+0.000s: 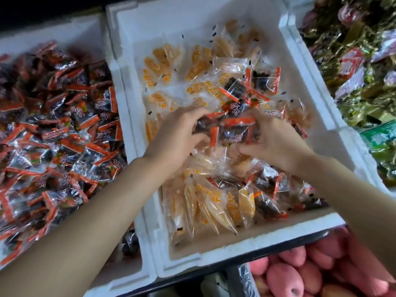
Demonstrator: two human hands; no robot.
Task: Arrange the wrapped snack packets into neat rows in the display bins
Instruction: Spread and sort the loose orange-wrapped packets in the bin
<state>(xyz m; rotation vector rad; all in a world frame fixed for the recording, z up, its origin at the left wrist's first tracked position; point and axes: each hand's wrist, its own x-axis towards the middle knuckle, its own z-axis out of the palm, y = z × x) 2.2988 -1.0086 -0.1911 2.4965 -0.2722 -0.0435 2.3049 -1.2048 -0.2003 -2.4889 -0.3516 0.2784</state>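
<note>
Sorting: left hand (180, 133) and right hand (276, 142) clutch stray dark packets (231, 130) (amid yellow packets (214, 206)). Next, probably lift them into the left-of-frame bin (60, 33).

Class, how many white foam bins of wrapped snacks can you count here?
3. The left bin holds red-and-dark packets; the middle bin holds mostly orange packets; the right bin holds green and gold packets. More may lie outside the frame.
</note>
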